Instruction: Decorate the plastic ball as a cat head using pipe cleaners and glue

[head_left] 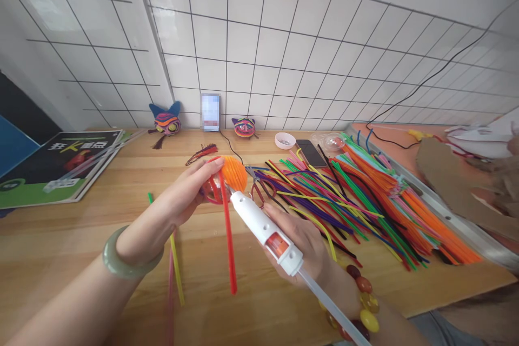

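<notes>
My left hand (194, 184) grips a clear plastic ball partly covered with coiled orange pipe cleaner (234, 173). A red pipe cleaner (229, 243) hangs down from the ball, its upper part under my left fingers. In my right hand (302, 232) is a white hot glue gun (253, 219), its nozzle tip at the ball beside the red strand. A clear glue stick (330, 303) runs out of the gun's back end. Just behind the gun lie scissors (259, 186), partly covered by pipe cleaners.
Loose coloured pipe cleaners (324, 194) and orange bundles (430, 216) spread on the right. A pink bowl (285, 141), dark phone (311, 153), lit phone (210, 112) and two finished animal heads, one blue-eared (166, 120), one smaller (244, 127), stand along the wall. Magazines (60, 165) lie left.
</notes>
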`<move>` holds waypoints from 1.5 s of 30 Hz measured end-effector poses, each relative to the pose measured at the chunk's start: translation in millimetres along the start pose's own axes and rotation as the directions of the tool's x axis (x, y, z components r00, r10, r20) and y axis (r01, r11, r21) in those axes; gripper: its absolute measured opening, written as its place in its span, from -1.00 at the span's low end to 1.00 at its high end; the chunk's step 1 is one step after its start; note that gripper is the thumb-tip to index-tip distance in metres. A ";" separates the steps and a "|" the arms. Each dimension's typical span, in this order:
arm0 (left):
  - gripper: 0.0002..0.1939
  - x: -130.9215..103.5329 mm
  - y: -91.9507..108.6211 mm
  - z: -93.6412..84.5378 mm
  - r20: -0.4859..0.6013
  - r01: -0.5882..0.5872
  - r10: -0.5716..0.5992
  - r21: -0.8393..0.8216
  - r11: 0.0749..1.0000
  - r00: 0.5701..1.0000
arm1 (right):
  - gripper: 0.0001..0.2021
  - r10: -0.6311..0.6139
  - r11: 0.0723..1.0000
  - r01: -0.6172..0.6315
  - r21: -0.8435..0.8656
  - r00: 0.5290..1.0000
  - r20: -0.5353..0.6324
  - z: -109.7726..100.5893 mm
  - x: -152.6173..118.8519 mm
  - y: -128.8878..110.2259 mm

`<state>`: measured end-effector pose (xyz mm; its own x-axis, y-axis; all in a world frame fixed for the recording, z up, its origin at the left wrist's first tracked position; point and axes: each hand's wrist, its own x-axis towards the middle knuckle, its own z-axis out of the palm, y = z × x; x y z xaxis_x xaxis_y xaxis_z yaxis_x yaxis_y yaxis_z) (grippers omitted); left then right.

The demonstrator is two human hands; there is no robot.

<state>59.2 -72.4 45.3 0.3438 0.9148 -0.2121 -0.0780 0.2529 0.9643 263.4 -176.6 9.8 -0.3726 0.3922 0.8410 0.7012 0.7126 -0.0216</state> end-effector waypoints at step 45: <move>-0.44 -2.0 -15.6 14.7 -0.161 -0.166 0.259 0.440 0.882 0.952 | -0.83 0.670 0.340 -0.743 0.577 0.622 0.405 30.6 3.2 -11.8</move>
<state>73.5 -82.8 32.9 0.1571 0.9873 0.0226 0.2862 -0.0674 0.9558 235.4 -165.9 -3.7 -0.0083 0.9571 0.2895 0.1646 0.2869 -0.9437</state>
